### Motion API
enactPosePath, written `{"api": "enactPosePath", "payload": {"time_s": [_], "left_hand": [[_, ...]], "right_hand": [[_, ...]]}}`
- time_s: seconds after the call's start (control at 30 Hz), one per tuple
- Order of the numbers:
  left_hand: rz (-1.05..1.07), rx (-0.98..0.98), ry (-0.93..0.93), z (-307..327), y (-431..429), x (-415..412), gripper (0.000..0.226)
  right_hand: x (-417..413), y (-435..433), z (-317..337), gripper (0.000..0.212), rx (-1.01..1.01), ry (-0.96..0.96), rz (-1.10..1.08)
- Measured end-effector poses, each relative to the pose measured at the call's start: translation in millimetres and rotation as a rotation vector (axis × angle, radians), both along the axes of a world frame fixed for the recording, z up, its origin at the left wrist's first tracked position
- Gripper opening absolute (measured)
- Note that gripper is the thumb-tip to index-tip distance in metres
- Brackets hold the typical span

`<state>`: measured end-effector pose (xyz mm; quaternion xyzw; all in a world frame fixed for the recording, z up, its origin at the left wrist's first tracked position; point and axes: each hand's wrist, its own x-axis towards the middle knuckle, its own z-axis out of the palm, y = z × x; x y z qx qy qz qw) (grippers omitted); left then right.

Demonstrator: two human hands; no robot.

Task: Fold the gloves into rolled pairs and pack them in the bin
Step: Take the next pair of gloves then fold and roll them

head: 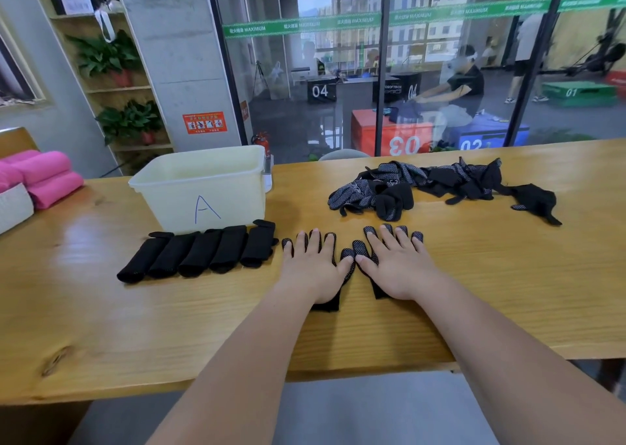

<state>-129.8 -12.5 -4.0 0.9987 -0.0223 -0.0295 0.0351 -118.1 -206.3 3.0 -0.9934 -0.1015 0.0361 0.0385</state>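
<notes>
Gloves (348,254) under left hand (313,268), right hand (396,268)

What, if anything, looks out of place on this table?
The five rolls lie in a row on the table in front of the bin, not in it, though they look finished. The loose gloves sit in a tangled heap farther right. Nothing looks damaged.

I see a long pale-wood plank table (491,292) over a grey floor (338,410). Behind it: grey concrete pillar (179,54), open wooden shelf (118,89) with potted green plants (105,54), glass partition wall (338,112) with a green banner strip (305,26). Daylit beyond.
</notes>
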Motion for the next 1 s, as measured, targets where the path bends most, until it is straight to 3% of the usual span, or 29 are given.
{"api": "enactPosePath", "payload": {"time_s": [0.27, 0.37, 0.5, 0.6, 0.7, 0.77, 0.87, 1.0], "left_hand": [[-0.008, -0.062, -0.072, -3.2, 1.6, -24.2, 0.079], [-0.022, -0.181, -0.303, -0.9, 3.7, -31.4, 0.069], [-0.121, -0.415, -0.616, 5.0, 9.0, -45.8, 0.044], [-0.189, -0.454, -0.468, 8.6, 18.1, -57.5, 0.035], [-0.277, -0.278, -0.302, 3.1, 27.1, -62.4, 0.041], [-0.272, -0.319, -0.269, 1.6, 30.0, -63.5, 0.046], [-0.244, -0.398, -0.33, 0.8, 29.9, -66.1, 0.048], [-0.247, -0.378, -0.521, -1.1, 30.5, -73.7, 0.032]], "right_hand": [[-30.8, -8.8, -6.9, 0.079, 0.053, -0.06, 0.047], [-38.3, -10.9, -8.4, 0.069, 0.184, -0.239, 0.065], [-48.9, -20.4, -3.6, 0.03, 0.519, -0.565, 0.109], [-57.0, -22.3, -4.0, 0.016, 0.498, -0.614, 0.076], [-59.5, -17.8, -7.1, 0.02, 0.331, -0.5, 0.096], [-57.9, -15.4, -7.7, 0.025, 0.287, -0.483, 0.151], [-56.5, -16.0, -8.4, 0.028, 0.336, -0.487, 0.181], [-58.9, -17.7, -8.3, 0.025, 0.347, -0.553, 0.159]]}}
